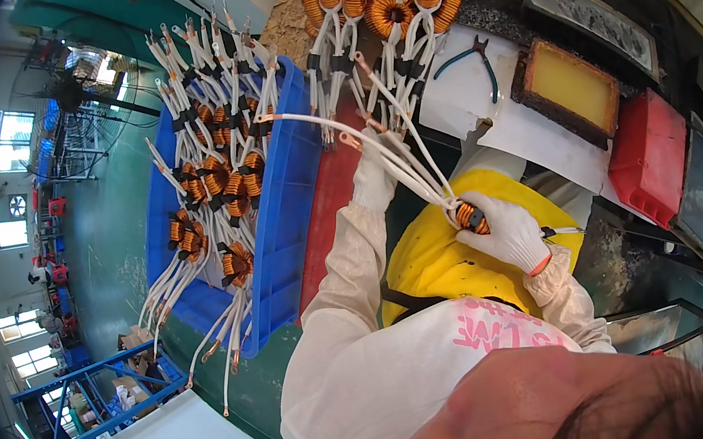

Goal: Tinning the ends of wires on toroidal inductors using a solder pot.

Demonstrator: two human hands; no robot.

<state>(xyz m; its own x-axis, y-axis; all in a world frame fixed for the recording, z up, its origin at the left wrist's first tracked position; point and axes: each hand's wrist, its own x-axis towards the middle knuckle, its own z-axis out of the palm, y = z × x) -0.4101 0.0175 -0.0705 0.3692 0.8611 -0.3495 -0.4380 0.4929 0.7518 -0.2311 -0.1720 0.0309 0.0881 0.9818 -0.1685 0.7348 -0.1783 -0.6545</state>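
Note:
My gloved right hand is closed around a copper-wound ring coil above a yellow cloth on my lap. Long white leads with copper lug ends fan out from this coil toward the upper left. Beside those leads, near their lug ends, is my gloved left hand. Its fingers are largely hidden behind leads, so I cannot make out whether it grips one. Just beyond it, several more ring coils lie at the back with their white leads hanging toward me.
At left stands a blue bin full of similar coils. To the right are blue-handled cutters on a white sheet, a dark-rimmed tray of yellowish material and a red bin. A red surface lies beside the blue bin.

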